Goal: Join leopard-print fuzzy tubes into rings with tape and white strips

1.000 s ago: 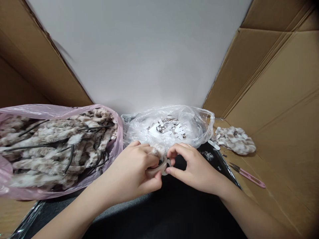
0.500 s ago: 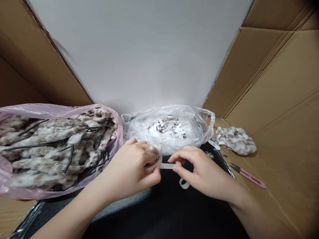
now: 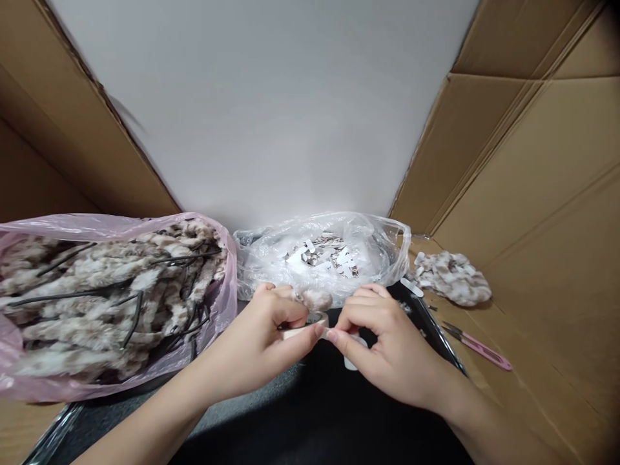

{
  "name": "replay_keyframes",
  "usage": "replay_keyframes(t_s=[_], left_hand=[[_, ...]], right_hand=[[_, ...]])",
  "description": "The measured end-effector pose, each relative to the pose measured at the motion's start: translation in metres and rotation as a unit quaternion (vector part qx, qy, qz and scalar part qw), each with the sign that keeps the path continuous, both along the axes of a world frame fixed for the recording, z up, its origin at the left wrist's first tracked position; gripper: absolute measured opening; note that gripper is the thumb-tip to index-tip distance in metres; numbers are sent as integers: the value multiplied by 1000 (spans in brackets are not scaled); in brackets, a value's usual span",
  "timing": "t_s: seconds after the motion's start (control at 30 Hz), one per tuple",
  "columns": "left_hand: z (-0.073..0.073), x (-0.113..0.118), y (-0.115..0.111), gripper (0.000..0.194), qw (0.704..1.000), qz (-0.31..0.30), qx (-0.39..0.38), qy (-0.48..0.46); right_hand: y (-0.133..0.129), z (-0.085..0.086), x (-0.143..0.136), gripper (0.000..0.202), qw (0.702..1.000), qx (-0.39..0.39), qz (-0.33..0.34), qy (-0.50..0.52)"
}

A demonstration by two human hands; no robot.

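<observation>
Well, from my remote seat, the pink bag (image 3: 231, 271) lies at far left, its mouth wide open on furry strips (image 3: 92, 310) mixed with black cords (image 3: 137, 320). Next, my left hand (image 3: 278, 336) has its grip closed around the tape roll (image 3: 318, 318); the ring's opening tilts upward, its visible oval longer from side to side. A furry tuft (image 3: 314, 298) sits just beyond the roll, by those fingers. Behind both hands, the clear bag (image 3: 387, 258) holds white pieces (image 3: 310, 248). My right hand (image 3: 372, 329) pinches the tape shut between thumb and fingers, close against the left thumb, and a loose tape curl (image 3: 352, 357) hangs beneath it. Farther right rests the furry bundle (image 3: 458, 279), long axis roughly left to right. Nearer me, pink-handled snips (image 3: 479, 347) lie diagonally, blades pointing up-left.
</observation>
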State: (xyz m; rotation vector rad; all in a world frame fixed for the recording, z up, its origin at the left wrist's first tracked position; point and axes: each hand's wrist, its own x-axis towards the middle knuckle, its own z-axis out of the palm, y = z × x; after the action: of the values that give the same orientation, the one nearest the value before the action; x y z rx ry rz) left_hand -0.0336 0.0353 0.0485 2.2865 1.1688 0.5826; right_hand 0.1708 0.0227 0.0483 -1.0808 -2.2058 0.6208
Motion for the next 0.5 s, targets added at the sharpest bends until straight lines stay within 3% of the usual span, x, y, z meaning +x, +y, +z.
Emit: replay_keyframes(t_s=[0.13, 0.33, 0.5], left_hand=[[6, 0, -2, 43, 999, 15, -4, -44], [15, -2, -8, 45, 995, 26, -9, -93], [19, -3, -13, 45, 995, 33, 36, -92]], right_hand=[[-5, 3, -1, 28, 999, 19, 4, 29], [-19, 3, -7, 23, 987, 158, -25, 22], [-27, 1, -10, 24, 972, 230, -48, 2]])
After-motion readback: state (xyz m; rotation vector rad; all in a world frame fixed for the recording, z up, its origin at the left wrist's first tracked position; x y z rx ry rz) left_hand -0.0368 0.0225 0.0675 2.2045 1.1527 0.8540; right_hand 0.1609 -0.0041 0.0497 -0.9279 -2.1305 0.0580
